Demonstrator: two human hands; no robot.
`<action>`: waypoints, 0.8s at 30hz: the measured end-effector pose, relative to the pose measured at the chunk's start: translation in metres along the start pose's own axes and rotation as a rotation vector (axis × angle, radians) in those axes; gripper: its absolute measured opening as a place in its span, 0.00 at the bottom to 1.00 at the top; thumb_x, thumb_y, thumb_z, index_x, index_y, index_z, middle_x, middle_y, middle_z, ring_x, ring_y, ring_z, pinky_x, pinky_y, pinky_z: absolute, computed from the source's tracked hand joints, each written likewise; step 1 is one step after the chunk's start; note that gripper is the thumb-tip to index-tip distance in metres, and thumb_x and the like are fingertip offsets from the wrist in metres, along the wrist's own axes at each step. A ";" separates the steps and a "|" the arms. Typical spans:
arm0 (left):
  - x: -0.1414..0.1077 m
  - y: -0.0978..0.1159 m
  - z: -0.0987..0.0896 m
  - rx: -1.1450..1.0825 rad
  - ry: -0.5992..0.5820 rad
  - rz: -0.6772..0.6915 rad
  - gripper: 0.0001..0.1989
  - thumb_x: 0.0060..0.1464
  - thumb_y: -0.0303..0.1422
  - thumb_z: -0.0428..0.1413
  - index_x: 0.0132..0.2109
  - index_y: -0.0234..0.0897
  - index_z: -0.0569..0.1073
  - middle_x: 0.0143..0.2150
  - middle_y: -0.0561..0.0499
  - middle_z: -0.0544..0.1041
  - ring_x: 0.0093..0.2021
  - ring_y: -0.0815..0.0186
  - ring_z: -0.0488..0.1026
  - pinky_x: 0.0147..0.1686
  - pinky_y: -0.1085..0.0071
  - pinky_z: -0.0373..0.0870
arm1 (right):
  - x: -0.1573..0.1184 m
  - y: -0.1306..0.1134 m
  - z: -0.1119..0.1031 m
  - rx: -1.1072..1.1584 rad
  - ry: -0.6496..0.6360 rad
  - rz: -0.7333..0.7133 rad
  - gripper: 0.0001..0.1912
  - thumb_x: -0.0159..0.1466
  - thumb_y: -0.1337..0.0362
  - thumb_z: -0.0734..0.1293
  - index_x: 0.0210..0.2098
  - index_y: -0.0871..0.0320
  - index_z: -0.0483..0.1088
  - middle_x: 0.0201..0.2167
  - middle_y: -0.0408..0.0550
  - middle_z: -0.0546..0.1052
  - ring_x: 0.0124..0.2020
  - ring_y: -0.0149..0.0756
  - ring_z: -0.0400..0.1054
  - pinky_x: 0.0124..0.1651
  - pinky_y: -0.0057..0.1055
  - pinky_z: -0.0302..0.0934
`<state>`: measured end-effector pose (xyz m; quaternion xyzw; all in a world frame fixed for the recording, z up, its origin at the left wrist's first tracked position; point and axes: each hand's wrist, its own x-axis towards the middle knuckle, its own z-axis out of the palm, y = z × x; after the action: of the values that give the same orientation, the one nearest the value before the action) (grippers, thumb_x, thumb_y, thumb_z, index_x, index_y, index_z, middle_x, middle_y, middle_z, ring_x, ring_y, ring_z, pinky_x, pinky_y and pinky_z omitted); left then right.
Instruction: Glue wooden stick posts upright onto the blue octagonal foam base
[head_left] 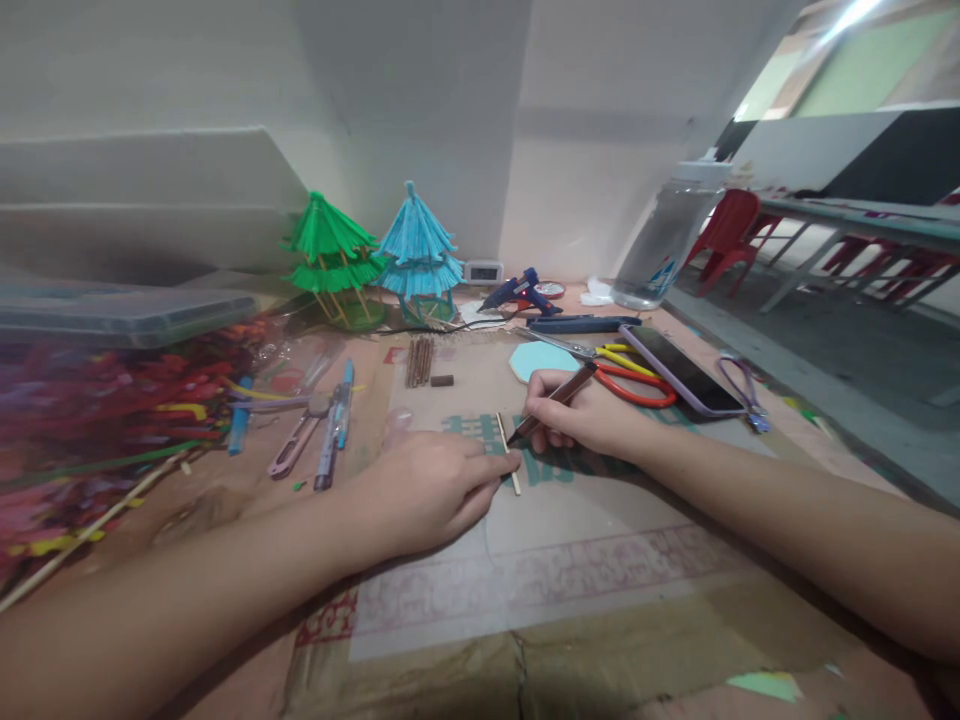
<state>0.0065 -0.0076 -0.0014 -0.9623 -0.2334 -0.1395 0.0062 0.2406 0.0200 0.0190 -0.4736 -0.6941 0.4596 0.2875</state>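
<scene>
My left hand (442,485) lies on the cardboard sheet (592,600). Its index finger presses a thin, pale wooden stick (516,485) down, with the other fingers curled. In my right hand (574,415) is a brown marker pen (555,402), held slanted between thumb and fingers. The marker's tip is at the stick, just above my left fingertip; whether it touches cannot be made out. Several brown sticks (420,362) lie side by side farther back, beside a short brown piece (442,381). A pale blue octagonal piece (536,358) lies behind my right hand.
Green (334,260) and blue (420,255) paper-roofed models stand by the wall, near a glue gun (521,292). Scissors (637,395), a phone (679,370) and a water bottle (667,240) are on the right. Pens (334,425), a cutter (298,437) and a colourful pile (112,430) occupy the left.
</scene>
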 end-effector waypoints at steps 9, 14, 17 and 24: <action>0.002 -0.002 0.000 0.000 -0.016 -0.005 0.19 0.64 0.30 0.49 0.59 0.40 0.74 0.36 0.49 0.81 0.33 0.59 0.78 0.30 0.66 0.68 | 0.001 0.003 0.001 0.000 0.035 -0.021 0.10 0.62 0.59 0.65 0.28 0.55 0.61 0.17 0.41 0.75 0.15 0.25 0.61 0.17 0.21 0.55; 0.001 -0.001 0.000 -0.004 -0.023 -0.005 0.19 0.64 0.30 0.49 0.59 0.40 0.74 0.35 0.49 0.81 0.33 0.60 0.78 0.31 0.66 0.68 | 0.006 0.009 0.002 -0.005 0.154 -0.094 0.12 0.64 0.56 0.64 0.30 0.55 0.62 0.19 0.41 0.76 0.16 0.25 0.61 0.17 0.21 0.54; 0.002 -0.001 0.000 -0.004 -0.019 -0.003 0.19 0.64 0.30 0.49 0.59 0.40 0.74 0.34 0.49 0.81 0.33 0.59 0.78 0.30 0.65 0.68 | 0.009 0.010 0.002 -0.021 0.158 -0.099 0.12 0.65 0.56 0.64 0.30 0.55 0.62 0.20 0.42 0.76 0.17 0.26 0.62 0.18 0.22 0.55; 0.005 0.001 -0.003 -0.002 -0.059 -0.022 0.18 0.64 0.30 0.49 0.58 0.40 0.75 0.35 0.48 0.81 0.35 0.58 0.78 0.32 0.64 0.70 | 0.009 0.011 0.002 -0.040 0.160 -0.093 0.11 0.67 0.56 0.64 0.32 0.56 0.63 0.21 0.42 0.77 0.17 0.25 0.62 0.18 0.22 0.56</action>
<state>0.0106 -0.0061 0.0030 -0.9634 -0.2439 -0.1113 -0.0030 0.2399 0.0293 0.0078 -0.4817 -0.6991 0.3925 0.3538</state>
